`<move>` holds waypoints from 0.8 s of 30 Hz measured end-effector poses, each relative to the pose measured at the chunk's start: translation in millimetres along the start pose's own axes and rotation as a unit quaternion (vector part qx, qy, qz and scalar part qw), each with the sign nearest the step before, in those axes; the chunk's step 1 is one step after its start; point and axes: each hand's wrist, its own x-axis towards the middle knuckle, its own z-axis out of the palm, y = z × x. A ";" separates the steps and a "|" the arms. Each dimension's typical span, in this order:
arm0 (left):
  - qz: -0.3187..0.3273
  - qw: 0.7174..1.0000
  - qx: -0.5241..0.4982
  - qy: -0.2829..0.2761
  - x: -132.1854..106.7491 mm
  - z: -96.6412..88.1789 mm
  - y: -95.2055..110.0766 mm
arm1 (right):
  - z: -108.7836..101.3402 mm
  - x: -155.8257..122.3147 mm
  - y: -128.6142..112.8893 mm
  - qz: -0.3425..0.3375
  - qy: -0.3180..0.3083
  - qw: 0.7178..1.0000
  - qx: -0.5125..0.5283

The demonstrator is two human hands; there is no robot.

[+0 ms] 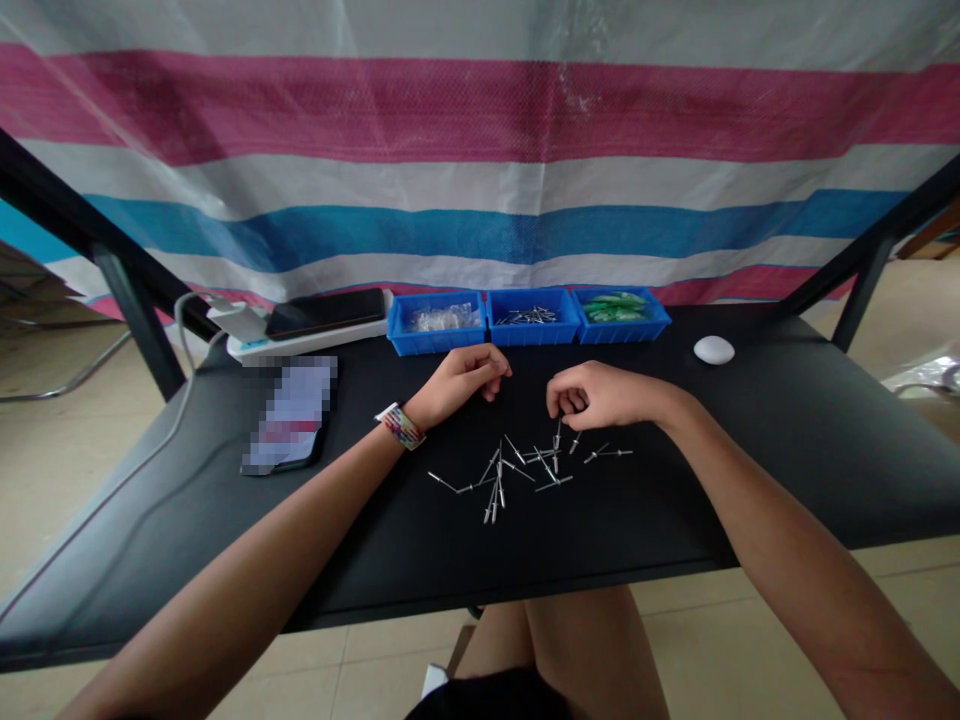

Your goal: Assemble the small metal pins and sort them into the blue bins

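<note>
Loose silver blind rivets lie scattered on the black tabletop between my forearms. My right hand is over the far right part of them, its fingers curled down. One upright rivet reaches up to its fingertips and appears pinched there. My left hand, with a colourful woven band at the wrist, is closed just in front of the blue bins. Whatever its curled fingers may hold is hidden. More rivets lie in the middle blue bin.
The left blue bin holds clear plastic pieces; the right one holds green packets. A power strip with a dark phone on it, another phone and a cable stand left. A white mouse-like object sits right.
</note>
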 end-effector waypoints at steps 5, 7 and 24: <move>-0.001 1.000 -0.004 -0.003 -0.8 0.7 1.0 | -1.5 -0.5 -1.0 0.023 -0.003 1.000 -0.008; 0.000 1.000 -0.007 -0.002 -1.2 1.3 2.2 | -1.7 -0.5 -3.0 0.047 0.001 0.999 -0.010; -0.001 0.999 0.018 -0.029 -1.7 3.0 1.4 | 29.9 21.7 -3.3 -0.043 0.264 0.947 0.177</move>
